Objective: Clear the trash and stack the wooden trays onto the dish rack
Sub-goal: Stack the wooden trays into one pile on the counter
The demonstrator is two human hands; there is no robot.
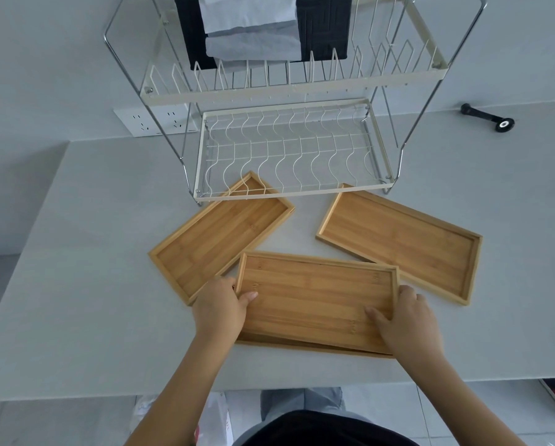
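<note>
Both hands on the near wooden tray, right at the counter's front edge.

The near tray (314, 297) is gripped at its short ends: left hand (219, 305) and right hand (404, 320) each have a thumb inside and fingers wrapped over the rim. Another tray edge (301, 346) peeks out beneath. Left tray (218, 236) pokes under the dish rack (285, 194); right tray (401, 243) lies beside it, all on the grey counter (76, 284).

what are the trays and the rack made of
Trays: likely bamboo or light wood with a smooth, matte finish, going by the banded golden grain. Rack: metal wire, apparently coated cream-white on its shelves, with bare shiny side legs.
</note>
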